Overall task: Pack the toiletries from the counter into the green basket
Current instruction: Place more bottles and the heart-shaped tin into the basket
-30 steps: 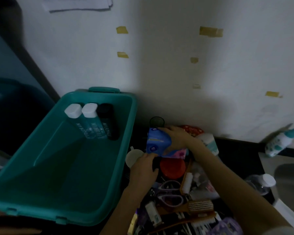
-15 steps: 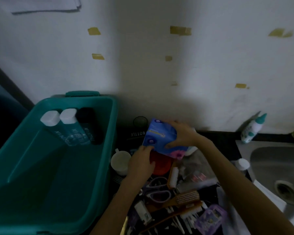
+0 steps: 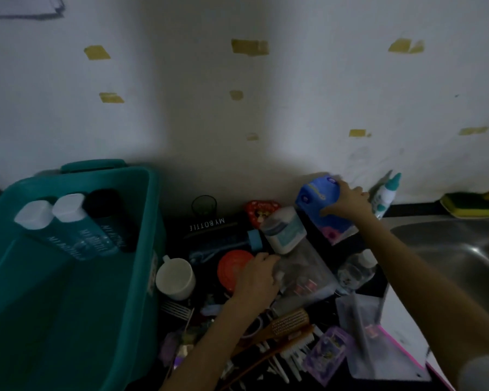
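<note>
The right hand (image 3: 347,204) is stretched out to the far side of the counter. Its fingers lie over the top of a blue pack (image 3: 318,197) and its thumb curls down the near face, so it grips the pack. Whether the pack's pink lower end rests on the counter or hangs clear, I cannot tell. Just right of this hand leans a spray bottle (image 3: 387,194), with the sink (image 3: 463,249) nearer and further right.

The left hand (image 3: 254,280) lies palm down on the clutter, fingertips at the edge of a clear pouch (image 3: 305,275). The dim light hides whether it holds anything. An orange lid (image 3: 232,265) touches its left side and a mug (image 3: 175,277) stands further left. A jar (image 3: 284,231) sits just beyond its fingers, between the two hands.

The basket (image 3: 144,221) stands well left of both hands, past the mug. Three bottles (image 3: 68,210) lean against its far wall.
</note>
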### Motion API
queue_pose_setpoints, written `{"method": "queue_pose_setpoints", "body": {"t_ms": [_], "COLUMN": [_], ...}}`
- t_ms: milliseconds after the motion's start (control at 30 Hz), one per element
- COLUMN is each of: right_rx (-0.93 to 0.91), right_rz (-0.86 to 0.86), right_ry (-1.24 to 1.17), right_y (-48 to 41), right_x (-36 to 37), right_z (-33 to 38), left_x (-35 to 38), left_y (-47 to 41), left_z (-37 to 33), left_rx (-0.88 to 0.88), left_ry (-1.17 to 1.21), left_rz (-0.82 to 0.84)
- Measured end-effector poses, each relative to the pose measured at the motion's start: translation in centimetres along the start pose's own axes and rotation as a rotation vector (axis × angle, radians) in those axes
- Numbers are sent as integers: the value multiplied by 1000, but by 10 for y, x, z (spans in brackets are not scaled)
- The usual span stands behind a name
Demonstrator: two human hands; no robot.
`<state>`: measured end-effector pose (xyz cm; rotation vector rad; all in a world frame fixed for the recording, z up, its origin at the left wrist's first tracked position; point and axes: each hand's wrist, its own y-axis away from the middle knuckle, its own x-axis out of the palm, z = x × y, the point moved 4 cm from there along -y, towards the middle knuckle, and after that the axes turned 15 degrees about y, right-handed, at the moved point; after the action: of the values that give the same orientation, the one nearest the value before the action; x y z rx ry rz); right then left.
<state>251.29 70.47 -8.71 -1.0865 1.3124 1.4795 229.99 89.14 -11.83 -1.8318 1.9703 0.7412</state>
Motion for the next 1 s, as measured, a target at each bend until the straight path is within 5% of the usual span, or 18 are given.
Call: {"method": "queue_pose_setpoints", "body": {"t_ms": [300,533,1000], "right_rx": [84,-45,-337], "right_rz": [62,119,64], "right_ry": [8,177,-47], "right_y": [-11,-13,19], "right_x": [22,11,5], "right_z": [-7,16,48], "left_x": [-1,-3,-9], "left_y": [-19,-33,-15], "left_z": [2,-9,-15], "left_rx": [-4,45,59], "left_ry": [11,-31,78], "left_rz": [36,39,77]}}
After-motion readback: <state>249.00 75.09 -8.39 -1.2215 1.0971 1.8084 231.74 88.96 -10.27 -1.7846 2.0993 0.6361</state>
